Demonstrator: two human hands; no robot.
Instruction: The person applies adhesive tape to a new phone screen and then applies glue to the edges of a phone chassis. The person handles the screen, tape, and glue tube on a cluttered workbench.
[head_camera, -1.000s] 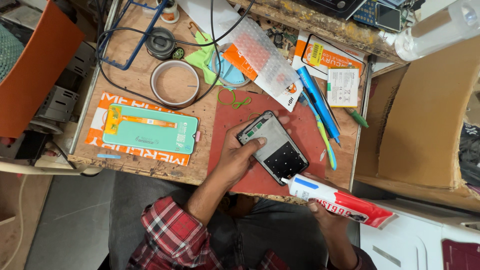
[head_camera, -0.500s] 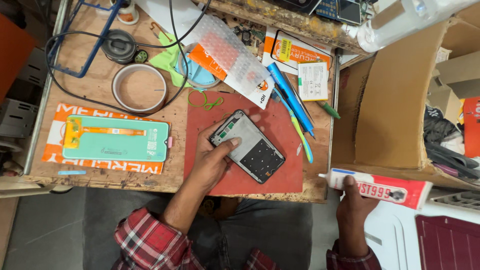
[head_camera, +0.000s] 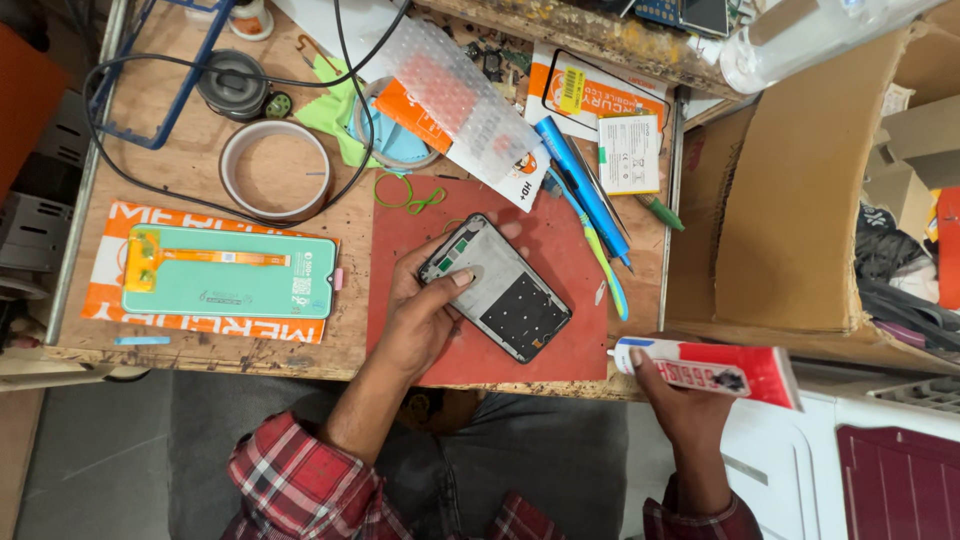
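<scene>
An opened phone frame (head_camera: 497, 288), grey with a dark lower half, lies tilted on a red mat (head_camera: 560, 240). My left hand (head_camera: 425, 310) grips its left edge, thumb resting on the frame. My right hand (head_camera: 672, 400) holds a red and white glue tube (head_camera: 715, 368) just off the table's right front corner, nozzle pointing left toward the mat. A green replacement screen (head_camera: 230, 272) with an orange flex strip lies on an orange and white box at the left.
A tape ring (head_camera: 276, 170), black cable (head_camera: 190, 210), green cloth (head_camera: 340, 105), bubble-wrapped orange packet (head_camera: 470, 110), blue pen tool (head_camera: 582, 190) and a toothbrush (head_camera: 600, 262) crowd the wooden table. A cardboard box (head_camera: 800, 200) stands at the right.
My right hand has carried the glue tube from the mat's front edge out to the right, beyond the table corner. My left hand stays on the phone frame.
</scene>
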